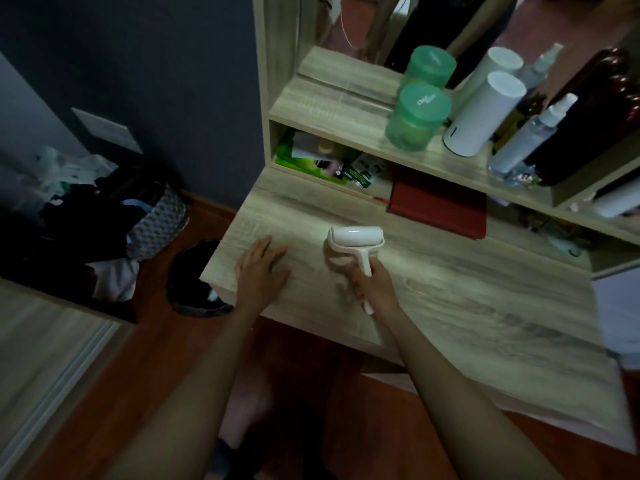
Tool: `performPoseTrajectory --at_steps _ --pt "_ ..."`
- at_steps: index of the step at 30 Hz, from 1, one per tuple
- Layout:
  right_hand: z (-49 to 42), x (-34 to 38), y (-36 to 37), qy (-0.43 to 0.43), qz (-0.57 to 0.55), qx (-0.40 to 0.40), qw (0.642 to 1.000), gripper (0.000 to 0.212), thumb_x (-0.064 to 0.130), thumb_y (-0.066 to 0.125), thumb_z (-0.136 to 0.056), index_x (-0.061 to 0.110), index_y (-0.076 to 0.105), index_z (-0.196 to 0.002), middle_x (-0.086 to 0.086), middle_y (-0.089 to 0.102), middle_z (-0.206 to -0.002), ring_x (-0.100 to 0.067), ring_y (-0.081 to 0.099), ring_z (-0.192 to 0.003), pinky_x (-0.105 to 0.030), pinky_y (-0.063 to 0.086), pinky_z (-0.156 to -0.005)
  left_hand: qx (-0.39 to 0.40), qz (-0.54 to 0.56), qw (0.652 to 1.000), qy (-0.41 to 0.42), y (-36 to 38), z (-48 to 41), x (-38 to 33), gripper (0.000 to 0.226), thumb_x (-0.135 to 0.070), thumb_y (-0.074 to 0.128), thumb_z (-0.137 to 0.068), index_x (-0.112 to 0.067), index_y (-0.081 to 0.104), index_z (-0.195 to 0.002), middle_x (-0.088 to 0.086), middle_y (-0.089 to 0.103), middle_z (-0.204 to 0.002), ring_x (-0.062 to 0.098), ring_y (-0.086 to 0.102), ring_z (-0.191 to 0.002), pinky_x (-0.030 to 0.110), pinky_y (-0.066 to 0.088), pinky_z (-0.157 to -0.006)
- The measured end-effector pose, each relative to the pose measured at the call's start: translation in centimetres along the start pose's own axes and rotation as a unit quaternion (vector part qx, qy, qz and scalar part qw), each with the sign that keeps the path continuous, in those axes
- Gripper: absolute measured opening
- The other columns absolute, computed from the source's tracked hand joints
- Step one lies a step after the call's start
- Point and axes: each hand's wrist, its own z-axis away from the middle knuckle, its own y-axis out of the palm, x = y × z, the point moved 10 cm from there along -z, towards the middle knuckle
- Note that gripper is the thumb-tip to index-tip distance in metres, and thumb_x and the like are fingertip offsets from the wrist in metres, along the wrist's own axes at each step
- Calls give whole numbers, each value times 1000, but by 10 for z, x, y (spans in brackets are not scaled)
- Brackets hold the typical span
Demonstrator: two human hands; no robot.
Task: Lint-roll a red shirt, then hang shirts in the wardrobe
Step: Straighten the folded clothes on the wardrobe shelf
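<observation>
A white lint roller [356, 237] lies on the light wooden desk [467, 306], its roll pointing away from me. My right hand [372, 284] grips its handle, fingers curled round it. My left hand [261, 268] rests flat on the desk near the left edge, fingers straight, holding nothing. No red shirt shows in this view.
A dark red book [440, 206] lies under the shelf behind the roller. Green jars [415, 116], a white cylinder [485, 112] and spray bottles [530, 136] stand on the shelf. A laundry basket [152, 220] of dark clothes and a black bin [194, 282] sit on the floor to the left.
</observation>
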Motion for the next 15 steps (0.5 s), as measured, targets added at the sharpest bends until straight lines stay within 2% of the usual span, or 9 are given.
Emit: performPoseTrajectory --at_steps 3,6,8,10,12,15 --pt "4 19 -12 -111 183 -83 973 18 19 59 -86 10 61 -102 -8 63 -89 -22 58 -79 -34 43 -67 -13 -12 1000 9 -2 1 -1 46 -30 73 -84 -25 63 -129 1 39 -155 23 29 -145 48 20 -116" --pt "5 24 -17 -164 306 -147 926 35 19 59 -88 6 57 -121 -14 61 -113 -30 55 -106 -43 44 -89 -11 -10 1000 7 -2 1 1 47 -32 73 -85 -26 62 -131 0 37 -156 22 26 -147 46 16 -117" --pt "5 22 -16 -181 322 -152 917 45 20 58 -91 4 49 -132 -15 54 -131 -30 48 -124 -46 37 -104 -8 -8 1000 6 -2 1 1 47 -34 72 -86 -27 62 -132 -1 36 -157 21 25 -147 45 14 -117" --pt "4 16 -13 -176 325 -132 920 51 22 55 -93 5 41 -139 -14 44 -143 -29 37 -136 -45 29 -112 -3 -10 1000 7 -2 1 1 48 -36 71 -86 -28 61 -132 -1 35 -157 20 23 -147 45 14 -117" --pt "1 11 -12 -165 316 -107 928 55 25 54 -93 6 37 -142 -12 40 -147 -28 32 -139 -48 26 -113 4 -10 1000 12 0 2 2 49 -37 71 -86 -28 59 -133 -1 34 -158 20 23 -148 46 14 -117" --pt "2 8 -15 -154 264 -89 948 62 35 55 -91 8 34 -143 -13 41 -145 -30 36 -136 -53 32 -108 35 -14 999 15 1 2 2 54 -38 70 -86 -29 56 -137 -1 29 -160 20 19 -149 46 14 -119"
